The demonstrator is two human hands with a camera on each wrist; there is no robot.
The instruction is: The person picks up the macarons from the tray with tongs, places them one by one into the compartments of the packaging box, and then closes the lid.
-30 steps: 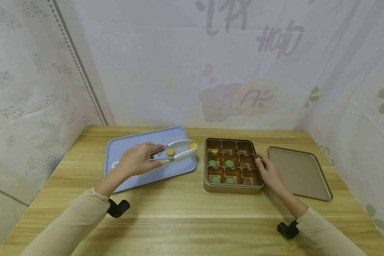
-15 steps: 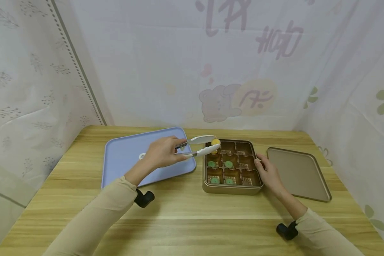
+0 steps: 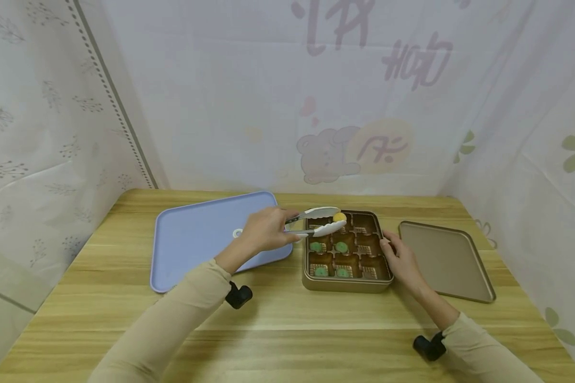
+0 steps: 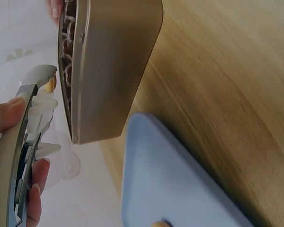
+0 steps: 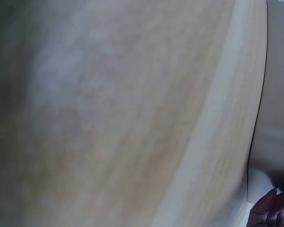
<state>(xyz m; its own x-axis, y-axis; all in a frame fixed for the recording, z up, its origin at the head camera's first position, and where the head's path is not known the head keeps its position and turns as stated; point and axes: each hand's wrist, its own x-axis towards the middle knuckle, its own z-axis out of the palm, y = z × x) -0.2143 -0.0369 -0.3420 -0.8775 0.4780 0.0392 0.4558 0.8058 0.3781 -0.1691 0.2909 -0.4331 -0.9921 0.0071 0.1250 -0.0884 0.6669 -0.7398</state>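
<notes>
Writing: large characters on the backdrop curtain, unreadable.
Your left hand: fingers clamped on tongs, yellow sweet between the tips, now carried from blue tray over gold box.
Your right hand: fingers relaxed, touching the box's right rim.

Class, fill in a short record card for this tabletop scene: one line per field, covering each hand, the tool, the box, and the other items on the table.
left hand: left hand grips white tongs
tongs load: a yellow round piece pinched at the tips, over the back row of the box
right hand: right hand rests on the right rim of the gold box
box contents: nine compartments; four green pieces in view, several compartments empty
beside box: gold lid lies flat on the right
left of box: blue tray
surface: wooden table
</notes>
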